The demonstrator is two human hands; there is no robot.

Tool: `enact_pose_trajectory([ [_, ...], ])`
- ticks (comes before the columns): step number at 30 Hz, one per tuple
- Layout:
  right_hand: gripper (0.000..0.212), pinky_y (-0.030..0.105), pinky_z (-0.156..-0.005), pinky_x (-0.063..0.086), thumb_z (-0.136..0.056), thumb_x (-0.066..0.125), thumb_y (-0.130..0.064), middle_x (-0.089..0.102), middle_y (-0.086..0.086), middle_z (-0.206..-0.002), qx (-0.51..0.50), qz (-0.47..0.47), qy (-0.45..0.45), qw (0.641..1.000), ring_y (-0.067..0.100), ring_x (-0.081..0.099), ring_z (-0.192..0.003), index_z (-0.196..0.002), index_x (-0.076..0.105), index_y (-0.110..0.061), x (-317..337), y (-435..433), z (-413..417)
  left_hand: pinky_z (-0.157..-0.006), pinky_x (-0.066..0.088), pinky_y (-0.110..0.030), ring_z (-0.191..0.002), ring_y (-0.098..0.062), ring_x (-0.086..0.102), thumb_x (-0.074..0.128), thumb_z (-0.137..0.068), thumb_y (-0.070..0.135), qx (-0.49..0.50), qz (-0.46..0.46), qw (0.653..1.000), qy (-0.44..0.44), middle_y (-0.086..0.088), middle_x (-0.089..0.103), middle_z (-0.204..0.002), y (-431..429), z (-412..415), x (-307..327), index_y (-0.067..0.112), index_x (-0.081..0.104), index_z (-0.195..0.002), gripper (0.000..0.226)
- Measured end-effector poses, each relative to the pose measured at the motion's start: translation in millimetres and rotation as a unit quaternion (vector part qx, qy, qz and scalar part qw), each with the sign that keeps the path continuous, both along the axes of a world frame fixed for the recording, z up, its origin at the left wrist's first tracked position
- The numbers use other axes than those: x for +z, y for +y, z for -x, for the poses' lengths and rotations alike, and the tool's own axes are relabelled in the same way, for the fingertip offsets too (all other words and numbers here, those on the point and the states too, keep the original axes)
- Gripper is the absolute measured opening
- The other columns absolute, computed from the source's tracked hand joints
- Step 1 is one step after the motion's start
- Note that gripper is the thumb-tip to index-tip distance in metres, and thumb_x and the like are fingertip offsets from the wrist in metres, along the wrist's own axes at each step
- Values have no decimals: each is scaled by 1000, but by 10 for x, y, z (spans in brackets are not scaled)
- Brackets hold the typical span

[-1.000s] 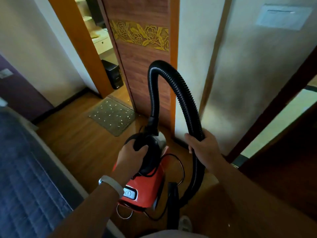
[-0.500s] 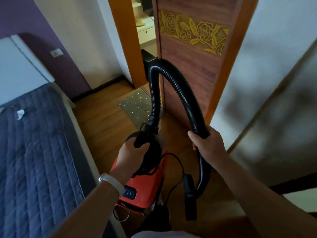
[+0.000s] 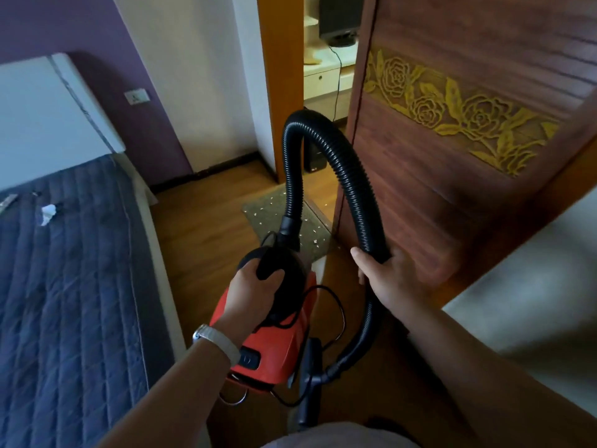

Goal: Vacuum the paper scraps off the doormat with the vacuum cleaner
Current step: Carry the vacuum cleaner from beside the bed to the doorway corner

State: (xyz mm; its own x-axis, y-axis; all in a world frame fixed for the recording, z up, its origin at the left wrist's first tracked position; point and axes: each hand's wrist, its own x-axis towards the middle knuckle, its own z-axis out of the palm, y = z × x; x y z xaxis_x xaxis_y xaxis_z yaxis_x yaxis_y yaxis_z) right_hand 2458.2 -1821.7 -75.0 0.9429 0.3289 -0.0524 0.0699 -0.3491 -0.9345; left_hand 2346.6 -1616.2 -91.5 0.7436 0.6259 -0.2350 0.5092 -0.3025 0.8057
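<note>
A red vacuum cleaner [image 3: 274,350] with a black top hangs in front of me, carried off the floor. My left hand [image 3: 255,292] grips its black handle. My right hand [image 3: 387,276] grips the black ribbed hose [image 3: 349,166], which loops up from the body and down to a black nozzle [image 3: 310,389] near my legs. Ahead on the wooden floor lies a grey-green doormat [image 3: 268,215] dotted with several white paper scraps [image 3: 315,241]; the hose and vacuum hide part of it.
A bed with a blue quilt [image 3: 71,286] fills the left side. An open brown door with gold rose carving [image 3: 468,124] stands at right. The doorway beyond the mat shows a white desk [image 3: 323,79] and a dark box on the floor [image 3: 315,160].
The view has swung left and moved closer to the mat; the bed now fills more of the left. Both hands keep the same grips on handle and hose.
</note>
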Motion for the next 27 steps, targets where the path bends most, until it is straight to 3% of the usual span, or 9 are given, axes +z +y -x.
enact_pose_trajectory([
  [3,37,13,-48,42,-91,69,-27,59,10,-58,6,-21,2,1000,12,55,-47,-62,58,-7,-6,260,-252,-59,52,-29,-67,-7,59,63,-93,30,6,-18,1000,7,6,65,-83,272,-195,15,24,59,-99,9],
  [7,32,16,-50,44,-90,69,-28,59,8,-59,28,-40,11,999,14,57,-50,-66,58,-10,-76,571,-707,-52,49,-24,-69,-8,61,63,-92,32,15,-34,999,37,7,64,-82,589,-469,-75,23,60,-101,12],
  [10,35,22,-52,44,-85,70,-34,57,5,-54,47,-67,15,997,18,56,-49,-63,56,-11,-177,867,-1065,-55,49,-26,-73,-9,62,64,-91,34,32,-36,998,50,7,65,-84,840,-696,-167,23,62,-102,16],
  [14,36,16,-48,41,-89,72,-23,54,-7,-46,87,-60,5,994,9,52,-43,-58,54,-17,-330,1352,-1606,-53,43,-22,-75,-8,62,65,-91,32,79,-11,995,54,7,66,-86,1155,-1099,-195,26,63,-104,15],
  [17,30,23,-48,42,-88,73,-25,56,-4,-51,118,-55,11,991,12,53,-46,-63,57,-18,-361,1678,-2086,-51,40,-19,-75,-5,60,64,-92,29,115,-4,992,54,9,64,-86,1328,-1449,-151,27,60,-104,14],
  [20,28,21,-46,41,-88,74,-22,58,-7,-51,144,-56,17,988,8,54,-46,-65,57,-22,-351,1948,-2555,-55,46,-24,-77,-11,62,65,-92,30,145,-4,988,52,6,65,-86,1544,-1815,-108,29,57,-98,10],
  [27,28,20,-45,37,-89,72,-20,56,9,-61,204,-46,30,977,12,49,-49,-72,59,-1,-286,2531,-3198,-59,50,-26,-82,-13,65,66,-91,31,193,6,981,16,5,68,-90,2031,-2313,-58,29,62,-103,12],
])
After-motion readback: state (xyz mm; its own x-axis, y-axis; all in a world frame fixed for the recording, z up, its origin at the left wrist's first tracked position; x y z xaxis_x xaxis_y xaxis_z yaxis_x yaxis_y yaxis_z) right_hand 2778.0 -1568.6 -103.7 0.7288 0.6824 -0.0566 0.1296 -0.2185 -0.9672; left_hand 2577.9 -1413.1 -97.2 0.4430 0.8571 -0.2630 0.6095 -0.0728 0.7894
